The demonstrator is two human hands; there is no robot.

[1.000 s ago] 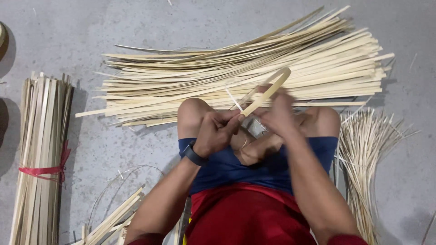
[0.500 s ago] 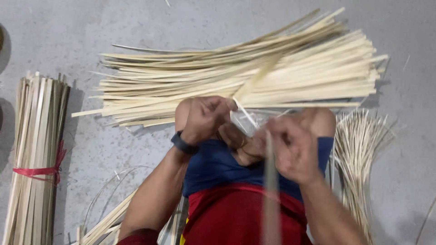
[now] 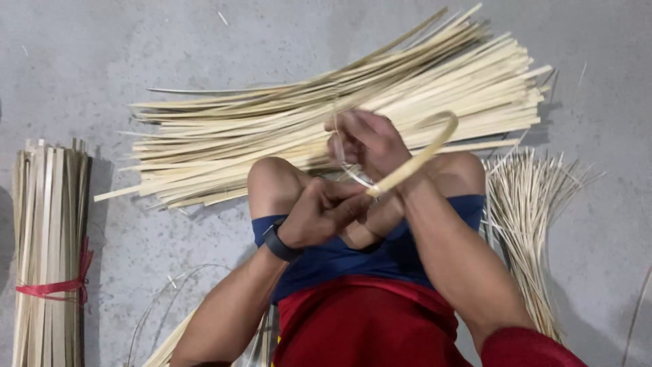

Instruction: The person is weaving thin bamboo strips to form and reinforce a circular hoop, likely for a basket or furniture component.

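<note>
Pinching one end of a bent bamboo strip (image 3: 414, 160) above my knees, my left hand (image 3: 322, 211) closes tight; my right hand (image 3: 370, 139) grips its curve, fingertips hidden. Behind lies a loose strip pile (image 3: 272, 136); a tied bundle (image 3: 47, 258) is cut off below.

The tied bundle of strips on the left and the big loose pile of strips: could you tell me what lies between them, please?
In the head view, only bare grey concrete floor separates the tied bundle from the loose pile; nothing else lies in that gap.
</note>
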